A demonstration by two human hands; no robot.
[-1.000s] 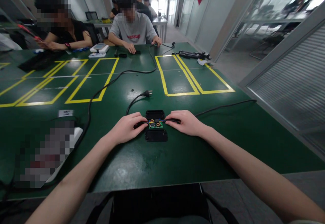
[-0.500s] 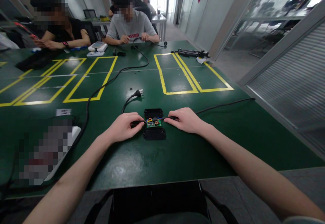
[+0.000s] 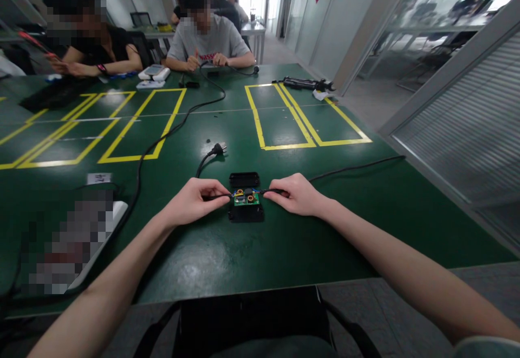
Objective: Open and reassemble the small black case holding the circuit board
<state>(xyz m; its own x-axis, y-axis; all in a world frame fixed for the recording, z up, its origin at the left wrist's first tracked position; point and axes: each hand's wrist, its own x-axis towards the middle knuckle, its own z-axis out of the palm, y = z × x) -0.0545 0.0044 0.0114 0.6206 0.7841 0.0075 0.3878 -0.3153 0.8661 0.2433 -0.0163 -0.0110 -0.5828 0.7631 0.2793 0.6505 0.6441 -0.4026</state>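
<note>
A small green circuit board (image 3: 246, 199) with copper-wound coils sits between my hands. My left hand (image 3: 195, 201) pinches the black power cord at the board's left end, where blue and yellow wires show. At the right end, my right hand (image 3: 298, 195) is closed on another black cable (image 3: 357, 168), which runs off to the right. One black plastic case half (image 3: 244, 179) lies behind the board, and the other case half (image 3: 246, 215) lies in front, partly under it. A black plug (image 3: 219, 149) rests beyond my left hand on a short curved cord.
Across the green table (image 3: 195, 266) two people work; the one in grey (image 3: 207, 38) handles a cable. A long black cord (image 3: 140, 168) snakes along the left, beside a blurred white-edged object (image 3: 117, 212). A folded black tripod-like item (image 3: 306, 83) lies at the far right.
The board looks slightly raised and tilted toward me, covering more of the front case half. Both my hands keep their holds. Across the table, the person in grey has shifted their hands and cable leftward.
</note>
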